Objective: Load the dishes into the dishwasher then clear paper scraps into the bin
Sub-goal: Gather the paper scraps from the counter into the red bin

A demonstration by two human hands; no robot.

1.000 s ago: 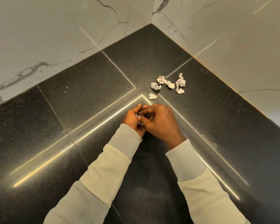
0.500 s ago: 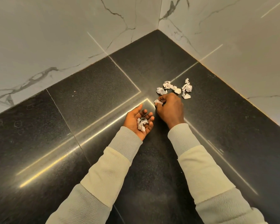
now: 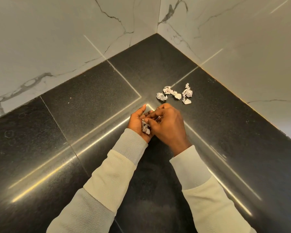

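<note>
Several crumpled white paper scraps (image 3: 161, 96) lie in a loose cluster on the black countertop (image 3: 91, 101) near the wall corner. My left hand (image 3: 136, 121) is palm up just in front of them, with a few paper scraps (image 3: 145, 128) lying in its cupped palm. My right hand (image 3: 169, 125) is over that palm, its fingertips curled and pinching a small scrap against the pile. The left hand's fingers are partly hidden by the right hand.
The countertop is an L-shaped corner of dark speckled stone, closed in by white marble wall tiles (image 3: 57, 39) at the back left and back right. No dishwasher, dishes or bin are in view.
Half a second ago my right hand was picking a scrap off the counter beside the cluster. It has come back over my left palm with that scrap, and one scrap fewer lies on the counter.
</note>
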